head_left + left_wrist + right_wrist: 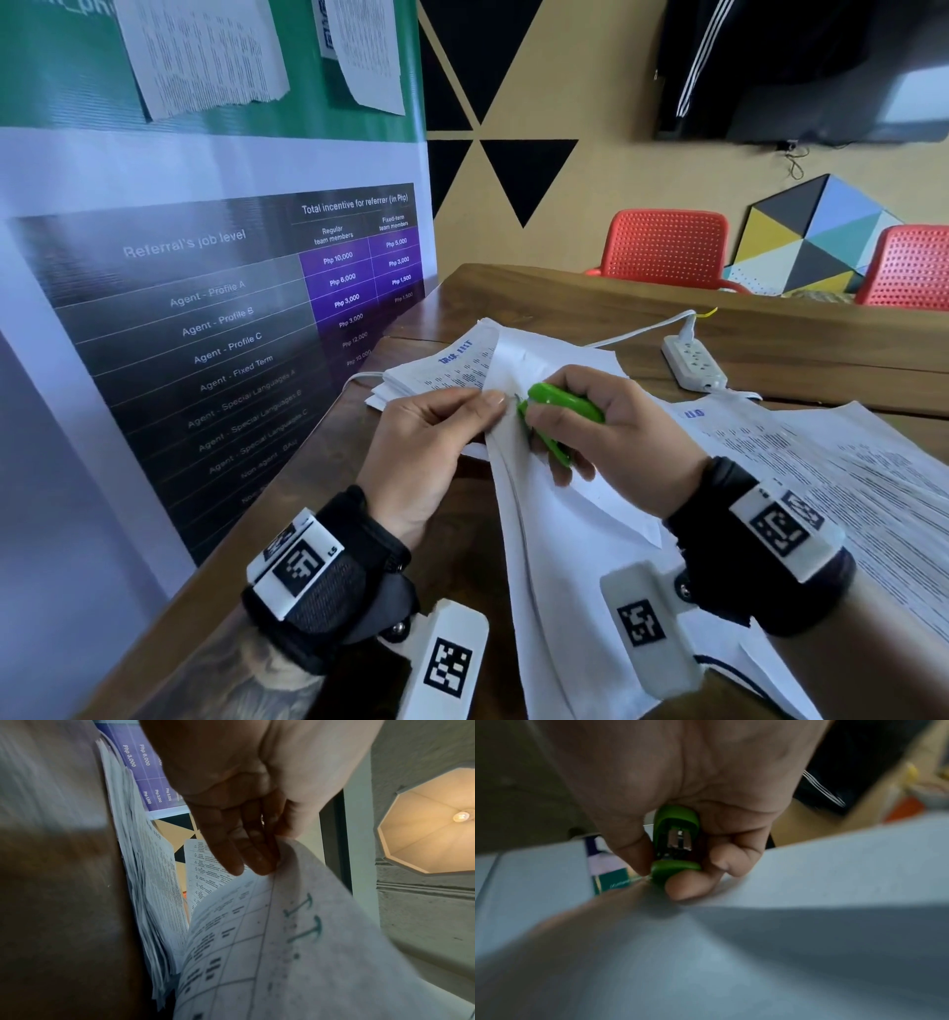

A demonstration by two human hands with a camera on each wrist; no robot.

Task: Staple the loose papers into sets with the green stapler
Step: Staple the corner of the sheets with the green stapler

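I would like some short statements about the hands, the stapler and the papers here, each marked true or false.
1. The right hand grips the green stapler. True.
2. The left hand rests flat on the table. False: it pinches the corner of the held sheets.
3. The stapler's mouth is at the corner of the held sheets. True.
4. The held sheets lie flat on the table. False: they are lifted and bent.
5. A stack of printed papers lies beyond the hands. True.
6. The white power strip has nothing plugged in. False: a white plug sits in it.
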